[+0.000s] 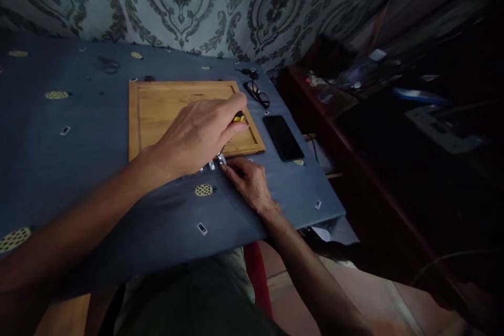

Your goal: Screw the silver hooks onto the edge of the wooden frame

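My left hand is closed around the black and yellow handle of a screwdriver, reaching over a framed wooden panel. The tool's shaft points down toward a shiny metal hinge at the panel's near edge. Its tip is too small to make out. My right hand rests low on the table, thumb and fingers pinched at that hinge. Another silver metal part sits just left of it, partly hidden by my left hand. The panel lies flat.
A black phone lies right of the panel, with eyeglasses behind it. Faint scissors rest at the back left. The blue patterned tablecloth meets a patterned curtain behind. Dark red furniture stands at the right.
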{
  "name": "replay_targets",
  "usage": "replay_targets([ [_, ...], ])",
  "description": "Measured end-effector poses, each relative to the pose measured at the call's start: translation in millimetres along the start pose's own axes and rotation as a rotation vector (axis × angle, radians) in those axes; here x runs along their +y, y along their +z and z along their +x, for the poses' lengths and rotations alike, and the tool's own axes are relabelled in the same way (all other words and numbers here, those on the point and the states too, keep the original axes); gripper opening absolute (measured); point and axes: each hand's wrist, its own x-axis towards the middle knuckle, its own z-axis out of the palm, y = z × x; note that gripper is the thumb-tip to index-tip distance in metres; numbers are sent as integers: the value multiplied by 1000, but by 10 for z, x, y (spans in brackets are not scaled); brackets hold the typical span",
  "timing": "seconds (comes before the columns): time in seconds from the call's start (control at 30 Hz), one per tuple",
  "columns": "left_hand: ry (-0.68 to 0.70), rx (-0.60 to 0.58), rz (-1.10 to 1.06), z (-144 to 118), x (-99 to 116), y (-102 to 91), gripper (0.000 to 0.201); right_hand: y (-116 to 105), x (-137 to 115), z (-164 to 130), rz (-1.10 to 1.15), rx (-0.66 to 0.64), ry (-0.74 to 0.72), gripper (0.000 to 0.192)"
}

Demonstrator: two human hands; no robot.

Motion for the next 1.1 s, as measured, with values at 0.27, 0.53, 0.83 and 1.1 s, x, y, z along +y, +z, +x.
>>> replay_targets([
  [0.27,19,7,4,10,-29,-18,3,-24,-18,11,102,-13,79,22],
  [0.53,10,20,-2,15,-38,1,6,-53,-91,31,213,-80,155,24],
  [0.83,11,-1,28,21,-43,-25,2,21,-149,54,229,-37,203,25],
  [1.1,1,-6,78,25,-26,-30,4,26,-137,37,242,-52,217,32],
])
